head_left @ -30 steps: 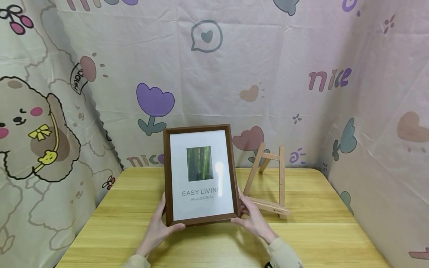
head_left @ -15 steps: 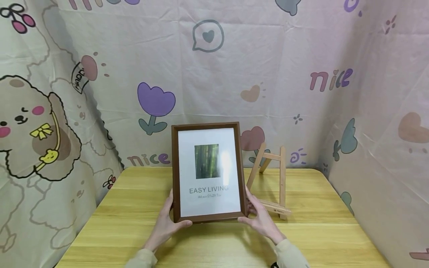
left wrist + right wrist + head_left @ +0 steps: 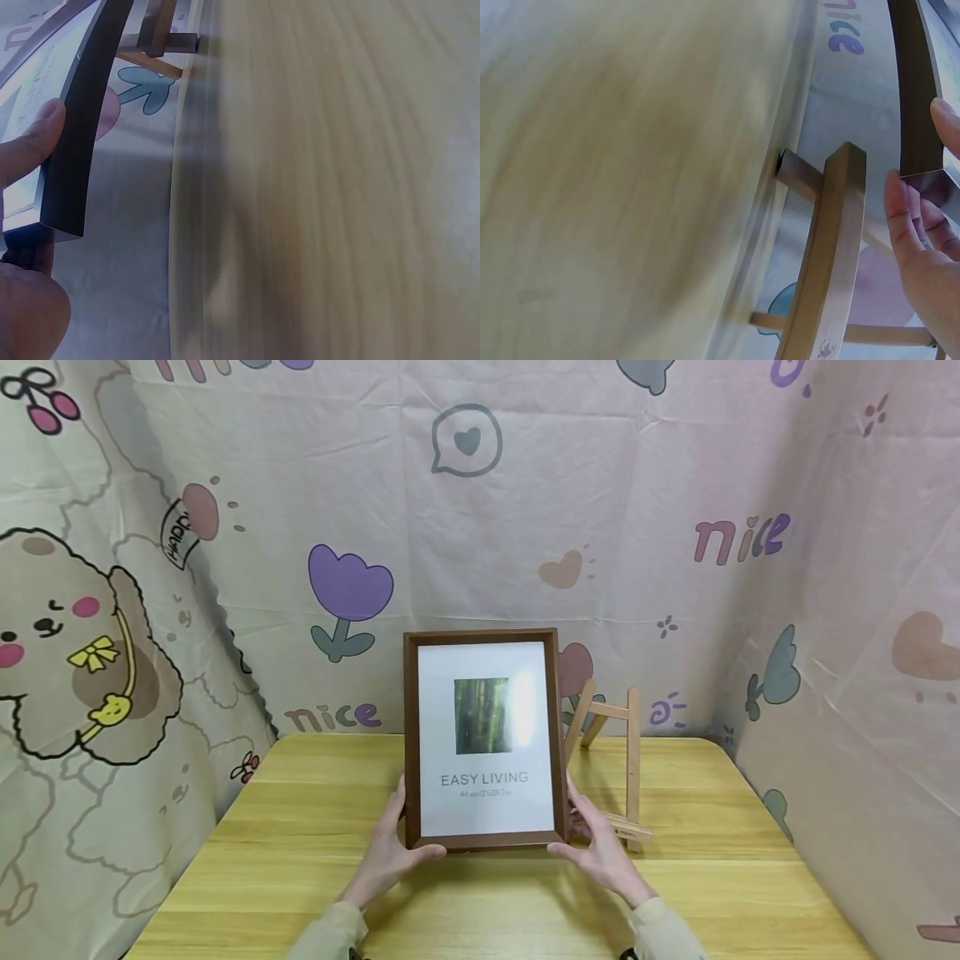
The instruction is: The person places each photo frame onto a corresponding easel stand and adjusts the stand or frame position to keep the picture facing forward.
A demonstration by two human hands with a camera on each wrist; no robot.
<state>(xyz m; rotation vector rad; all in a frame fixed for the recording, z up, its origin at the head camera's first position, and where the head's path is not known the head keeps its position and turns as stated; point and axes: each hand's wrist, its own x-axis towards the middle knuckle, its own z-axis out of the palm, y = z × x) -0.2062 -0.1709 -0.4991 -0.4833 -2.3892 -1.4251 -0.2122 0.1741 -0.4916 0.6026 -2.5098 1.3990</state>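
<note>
Both hands hold up a brown picture frame [image 3: 486, 839] with a white insert, a small green bamboo picture and the words "EASY LIVING". My left hand [image 3: 388, 847] grips its lower left corner, thumb on the front of the bottom edge; most of those fingers are hidden behind. At the lower right corner my right hand [image 3: 600, 850] grips it the same way, its fingers [image 3: 901, 221] curled under and behind the corner in the right wrist view. The left wrist view shows the frame's dark edge [image 3: 75, 150] raised above the table. Partly behind it stands a small wooden easel [image 3: 633, 760].
The wooden table [image 3: 300, 827] carries the easel right of centre, its front ledge [image 3: 829, 262] close to the right hand. Printed cloth [image 3: 480, 527] hangs behind the table and along both sides.
The picture frame has moved right and slightly up with both hands, and its tilt has straightened. It now covers more of the easel's left side. The easel has stayed put.
</note>
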